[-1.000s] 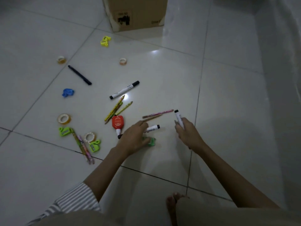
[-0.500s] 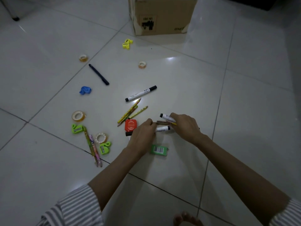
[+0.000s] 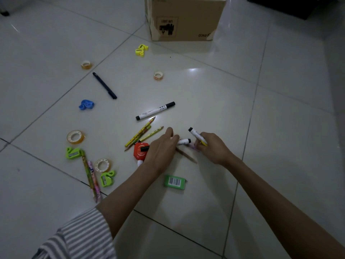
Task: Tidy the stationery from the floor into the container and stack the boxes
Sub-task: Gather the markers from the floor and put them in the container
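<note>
**Pens Gathered at the Centre of the Floor**

The gathering step is judged to be in hand. Loose stationery is being collected into the hands before anything is carried to the cardboard box (image 3: 184,19) at the upper centre of the frame, which is taken to be the container. Much lies scattered across the left half of the frame, so the task is judged to be at an early stage.

A white marker (image 3: 195,134) is gripped in the right hand (image 3: 212,148), right of centre. The fingers are curled round it and its black cap is tilted toward the upper left. A yellow pencil (image 3: 204,143) appears to be held in the same grip.

The left hand (image 3: 161,148) is laid palm down over a second marker (image 3: 183,141), just beside the red glue bottle (image 3: 140,152). Whether its fingers are closed on that marker cannot be told. Both forearms are stretched in from the lower edge and converge at the centre.

Next, the second marker would need to be pinched and lifted. The brown pencil (image 3: 186,156) lying between the hands would then need to be picked up.
</note>
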